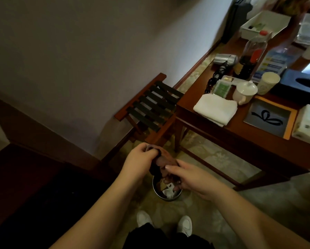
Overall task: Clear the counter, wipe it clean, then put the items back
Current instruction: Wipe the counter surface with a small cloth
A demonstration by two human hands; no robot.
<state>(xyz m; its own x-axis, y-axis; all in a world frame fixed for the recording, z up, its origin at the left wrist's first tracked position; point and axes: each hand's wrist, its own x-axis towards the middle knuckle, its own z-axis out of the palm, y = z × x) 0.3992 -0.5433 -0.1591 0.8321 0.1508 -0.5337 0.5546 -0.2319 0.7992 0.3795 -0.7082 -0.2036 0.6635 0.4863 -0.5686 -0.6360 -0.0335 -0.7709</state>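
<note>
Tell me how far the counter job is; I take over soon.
Nothing looks cleared: the folded towel, lidded cup and bottle sit on the counter. Left hand and right hand hold a dark cloth over the bin. Clearing, wiping, restocking remain.

Overall: dim, warm indoor light.
Shadow: lower left corner nearly black.
Glare: pale reflection on the dark wooden desk (228, 126) at its far right edge.
Blur: soft throughout.
Distortion: wide-angle bending at edges.
</note>
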